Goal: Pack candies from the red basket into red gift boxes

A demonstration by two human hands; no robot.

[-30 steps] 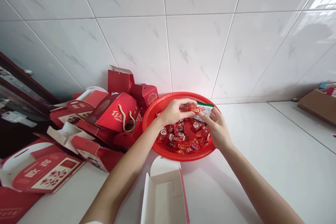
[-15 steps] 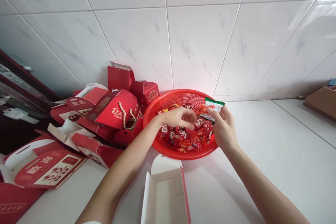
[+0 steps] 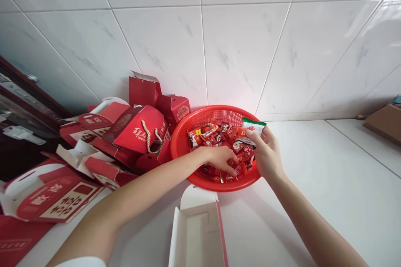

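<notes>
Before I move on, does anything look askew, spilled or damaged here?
The red boxes on the left look untidy: jumbled, several open, and the rope-handled box sits tilted on others. No spill shows; the wrapped sweets lie inside the red basket, besides what the right hand holds. I see no clear damage.

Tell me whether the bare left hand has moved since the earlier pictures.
Yes. Judged against the red perforated plastic basket, the bare left hand has moved toward the near rim, its fingers now down among the small red-wrapped sweets.
</notes>
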